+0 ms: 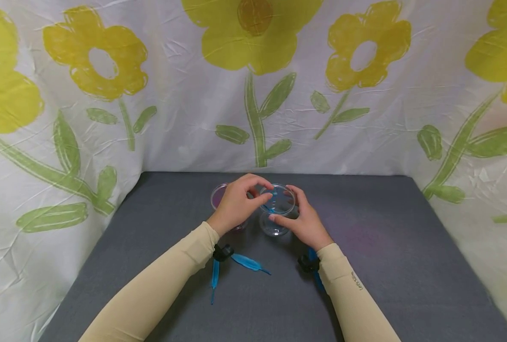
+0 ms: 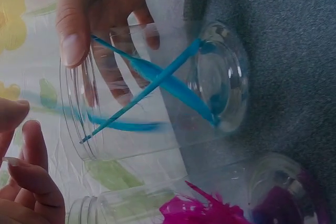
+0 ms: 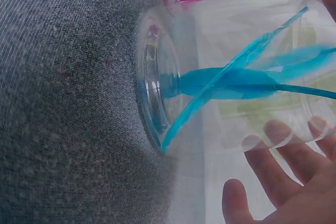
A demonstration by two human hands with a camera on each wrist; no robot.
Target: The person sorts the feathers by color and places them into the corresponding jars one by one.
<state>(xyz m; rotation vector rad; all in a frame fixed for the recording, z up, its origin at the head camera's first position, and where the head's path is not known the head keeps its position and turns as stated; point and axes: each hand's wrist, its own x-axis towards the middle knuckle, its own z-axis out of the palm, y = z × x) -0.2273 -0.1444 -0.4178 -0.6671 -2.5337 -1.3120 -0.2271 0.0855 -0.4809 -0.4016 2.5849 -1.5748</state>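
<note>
Flowered cloth [image 1: 181, 133] walls off the grey worktop [image 1: 424, 285], and from where I stand both hands meet near 12 o'clock on it, over a clear jar [image 1: 274, 230] that looks to stand upright. Through its side I see blue feathers [image 3: 226, 82] crossing one another, one blurred and reaching up to the mouth.

At the jar's 3 o'clock, the right hand [image 1: 306, 224] has its fingers curled about the wall, thumb near the rim. Over the mouth, from about 10 o'clock, hangs the left hand [image 1: 238, 203], thumb and forefinger apart, apparently pinching nothing.

Just beside, at 9 o'clock, stands a second jar [image 1: 213, 192] with pink feathers [image 2: 202, 211] inside. Loose on the worktop lie a near feather [image 1: 247, 262] and a far feather [image 1: 215, 275], both around 7 o'clock from the clear jar; more blue [image 1: 312, 254] shows beneath the right wrist, about 5 o'clock.

My worry is the blurred feather catching on the rim if it goes in askew. Light plastic might tip should the right hand loosen, and the left strap [image 1: 223, 252], so close to the loose feathers, could drag one along.
</note>
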